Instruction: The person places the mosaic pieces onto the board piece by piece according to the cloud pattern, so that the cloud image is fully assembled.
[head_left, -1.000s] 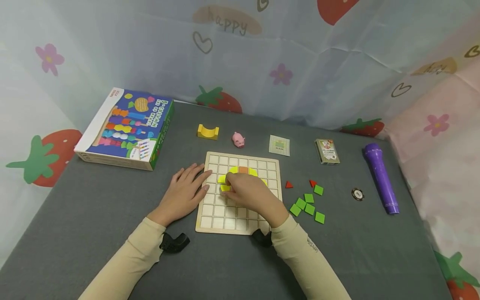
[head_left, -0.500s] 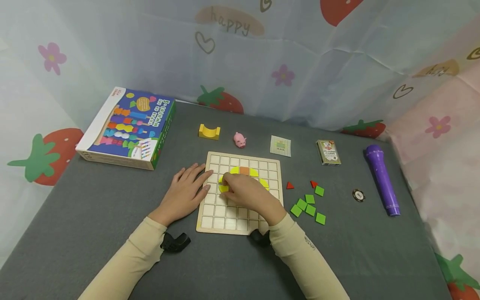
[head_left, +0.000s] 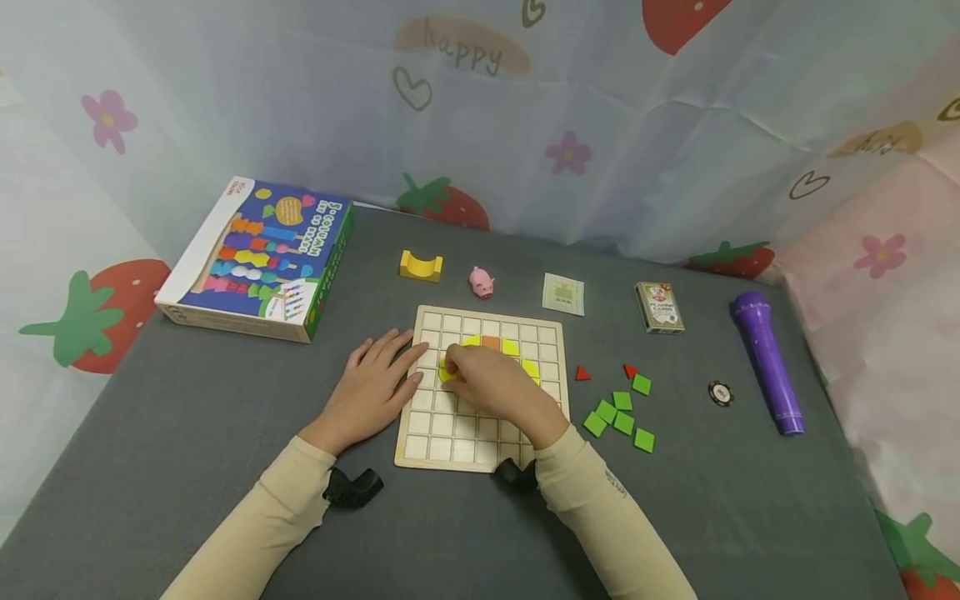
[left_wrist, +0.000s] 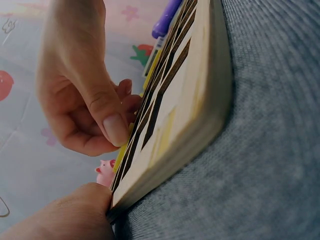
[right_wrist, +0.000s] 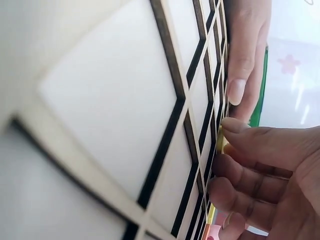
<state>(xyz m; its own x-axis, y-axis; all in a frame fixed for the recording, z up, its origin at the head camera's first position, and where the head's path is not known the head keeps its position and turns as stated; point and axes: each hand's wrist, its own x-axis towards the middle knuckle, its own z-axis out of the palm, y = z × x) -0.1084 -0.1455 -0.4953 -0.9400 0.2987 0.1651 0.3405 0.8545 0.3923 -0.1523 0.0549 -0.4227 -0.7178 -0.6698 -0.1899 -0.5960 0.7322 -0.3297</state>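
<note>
Compartments, square and mostly bare, fill the pale wooden grid board (head_left: 420,425); near its twelve o'clock a flat orange square tile (head_left: 491,342) occupies one cell, flanked by flat yellow tiles with rounded sides (head_left: 511,347), with another at two o'clock. Toward the board's ten o'clock, one flat yellow curved tile (head_left: 446,373) lies between the thumb and curled fingertips of the right hand (head_left: 495,379), drawn almost together in a pinch; the knuckles cover part of it, so whether it sits fully down in a cell cannot be told. Left hand (head_left: 367,387) lies flat at nine to ten o'clock, fingers loosely spread, tips and thumb resting on the board's edge and grasping nothing. Beyond the board, a blue cardboard bead-set box (head_left: 255,258) lies at ten o'clock and a gold-and-white playing-card box (head_left: 660,307) at two, the contents of both hidden. Small green square tiles (head_left: 622,401) are scattered between three and four o'clock, next to two red triangular tiles (head_left: 582,374).
</note>
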